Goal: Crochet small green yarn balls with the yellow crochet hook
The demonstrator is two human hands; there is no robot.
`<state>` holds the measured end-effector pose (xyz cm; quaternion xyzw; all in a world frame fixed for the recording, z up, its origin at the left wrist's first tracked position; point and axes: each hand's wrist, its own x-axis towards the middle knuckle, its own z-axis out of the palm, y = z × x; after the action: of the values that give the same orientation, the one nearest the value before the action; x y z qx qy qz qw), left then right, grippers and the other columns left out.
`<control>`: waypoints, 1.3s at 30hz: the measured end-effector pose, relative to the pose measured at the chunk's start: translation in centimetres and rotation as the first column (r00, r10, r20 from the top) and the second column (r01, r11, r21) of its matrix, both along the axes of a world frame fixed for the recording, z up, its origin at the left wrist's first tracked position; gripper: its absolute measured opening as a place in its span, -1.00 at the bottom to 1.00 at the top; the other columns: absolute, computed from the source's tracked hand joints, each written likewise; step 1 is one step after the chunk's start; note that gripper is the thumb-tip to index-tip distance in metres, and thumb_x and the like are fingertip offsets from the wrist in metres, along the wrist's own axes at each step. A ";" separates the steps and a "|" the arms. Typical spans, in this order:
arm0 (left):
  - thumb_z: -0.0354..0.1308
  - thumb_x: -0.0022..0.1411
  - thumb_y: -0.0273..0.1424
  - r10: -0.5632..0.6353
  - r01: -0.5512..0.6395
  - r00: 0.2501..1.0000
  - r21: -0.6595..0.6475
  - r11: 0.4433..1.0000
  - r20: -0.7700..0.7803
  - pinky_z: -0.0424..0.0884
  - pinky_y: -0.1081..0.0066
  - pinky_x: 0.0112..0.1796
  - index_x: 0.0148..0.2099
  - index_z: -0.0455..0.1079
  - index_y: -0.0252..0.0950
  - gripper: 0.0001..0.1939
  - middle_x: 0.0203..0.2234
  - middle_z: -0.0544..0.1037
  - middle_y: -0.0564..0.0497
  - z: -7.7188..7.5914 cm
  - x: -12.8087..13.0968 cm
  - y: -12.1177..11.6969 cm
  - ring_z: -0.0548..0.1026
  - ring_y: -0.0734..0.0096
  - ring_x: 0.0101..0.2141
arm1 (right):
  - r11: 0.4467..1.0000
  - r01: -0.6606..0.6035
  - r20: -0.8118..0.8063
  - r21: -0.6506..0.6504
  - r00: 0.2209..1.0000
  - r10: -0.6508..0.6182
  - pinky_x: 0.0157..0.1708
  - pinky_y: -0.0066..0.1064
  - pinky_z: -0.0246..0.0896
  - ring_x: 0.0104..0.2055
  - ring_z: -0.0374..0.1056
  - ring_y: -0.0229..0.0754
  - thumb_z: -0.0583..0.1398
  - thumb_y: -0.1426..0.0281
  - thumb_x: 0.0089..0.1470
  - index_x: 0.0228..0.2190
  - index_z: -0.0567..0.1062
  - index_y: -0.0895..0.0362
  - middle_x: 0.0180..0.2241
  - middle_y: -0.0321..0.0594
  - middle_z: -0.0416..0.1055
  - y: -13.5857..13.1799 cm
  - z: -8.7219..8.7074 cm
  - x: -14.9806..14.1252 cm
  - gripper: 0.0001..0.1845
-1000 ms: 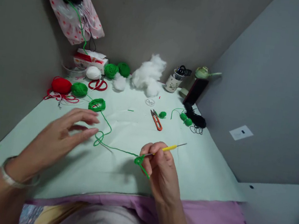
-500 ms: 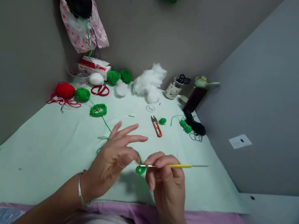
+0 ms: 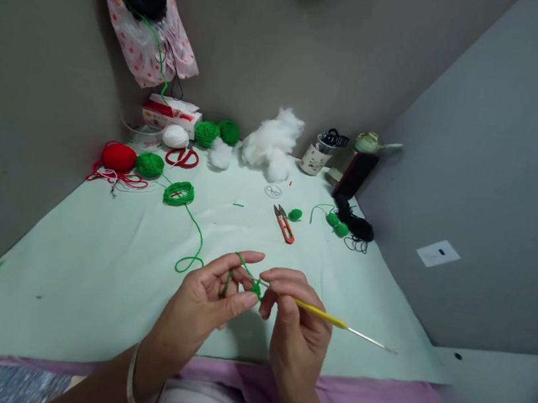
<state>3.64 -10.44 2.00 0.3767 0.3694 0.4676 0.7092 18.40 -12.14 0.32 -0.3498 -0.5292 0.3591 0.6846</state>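
Has a round red yarn ball (image 3: 118, 157) far left of the orange-handled metal thread snips (image 3: 285, 226), then a flat green yarn coil (image 3: 169, 197). With the left hand (image 3: 202, 302), left of the snips and on their near side, pinches a small green crocheted piece (image 3: 256, 289) in a closed grip, with a green yarn strand (image 3: 244, 264) over the index finger. With the right hand (image 3: 300, 319), nearer than the snips and slightly right, clasps a slim yellow-handled metal crochet hook (image 3: 323, 314) in a closed grip, one end reaching the crocheted piece.
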 end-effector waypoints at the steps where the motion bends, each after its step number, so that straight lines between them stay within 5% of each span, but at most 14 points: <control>1: 0.49 0.14 -0.31 0.003 -0.003 1.000 -0.011 1.000 0.001 0.10 0.59 -0.60 0.10 0.62 -0.12 -0.55 -0.37 0.44 0.12 0.1 0.0 -0.1 0.21 0.64 -0.54 | 1.000 0.024 0.020 0.011 1.000 -0.025 -0.48 -0.49 0.32 -0.45 0.35 -0.36 0.21 0.38 0.38 -0.18 0.67 -0.01 -0.19 -0.23 0.57 0.0 -0.1 0.0 -0.81; 9: 0.52 0.10 -0.31 -0.037 0.039 0.998 -0.046 0.998 0.048 0.14 0.53 -0.48 0.31 0.43 -0.13 -0.27 -0.33 0.48 0.09 0.0 -0.2 -0.2 0.22 0.64 -0.52 | 0.998 -0.055 0.098 0.002 0.994 0.055 -0.39 -0.42 0.34 -0.35 0.40 -0.26 0.22 0.38 0.37 -0.17 0.67 -0.03 -0.30 -0.26 0.53 -0.3 -0.1 0.7 -0.81; 14: 0.52 0.12 -0.30 -0.029 0.032 0.999 -0.053 0.998 0.042 0.19 0.51 -0.39 0.30 0.44 -0.09 -0.29 -0.32 0.48 0.08 -0.4 -0.3 -0.4 0.34 0.55 -0.39 | 0.999 -0.051 0.182 0.009 0.982 0.049 -0.28 -0.37 0.38 -0.12 0.49 -0.15 0.23 0.45 0.35 -0.13 0.69 -0.04 -0.18 -0.18 0.64 -0.4 -0.1 0.9 -0.77; 18: 0.49 0.17 -0.29 0.013 -0.012 1.000 -0.031 0.999 0.026 0.25 0.50 -0.34 0.23 0.50 -0.10 -0.41 -0.31 0.49 0.07 -0.4 -0.3 -0.5 0.37 0.50 -0.34 | 0.999 -0.032 0.019 -0.032 0.999 0.032 -0.34 -0.41 0.38 -0.29 0.48 -0.24 0.22 0.41 0.37 -0.18 0.69 -0.04 -0.18 -0.21 0.65 -0.3 -0.3 0.4 -0.79; 25: 0.40 0.23 -0.35 0.038 -0.038 0.999 0.008 0.999 -0.022 0.23 0.49 -0.37 0.18 0.54 -0.12 -0.54 -0.29 0.46 0.06 -0.3 -0.4 -0.6 0.32 0.48 -0.35 | 0.959 -0.230 -0.261 -0.163 0.948 0.183 -0.40 -0.45 0.36 -0.49 0.43 -0.35 0.23 0.25 0.37 -0.27 0.62 0.02 -0.29 -0.27 0.63 0.4 0.3 0.6 -0.80; 39: 0.37 0.22 -0.42 0.130 -0.123 0.983 0.057 0.991 -0.130 0.25 0.50 -0.40 0.10 0.60 -0.14 -0.61 -0.34 0.45 0.09 -0.2 -0.3 -1.0 0.25 0.53 -0.46 | 0.998 -0.057 0.259 0.036 0.965 0.046 -0.21 -0.22 0.47 -0.19 0.54 -0.12 0.06 0.52 0.41 -0.11 0.56 0.02 -0.21 -0.17 0.60 -1.4 0.4 1.8 -0.70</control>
<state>3.34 -11.42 1.82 0.4001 0.4278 0.4942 0.6424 20.22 -13.51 0.69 -0.3648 -0.6303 0.3168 0.6076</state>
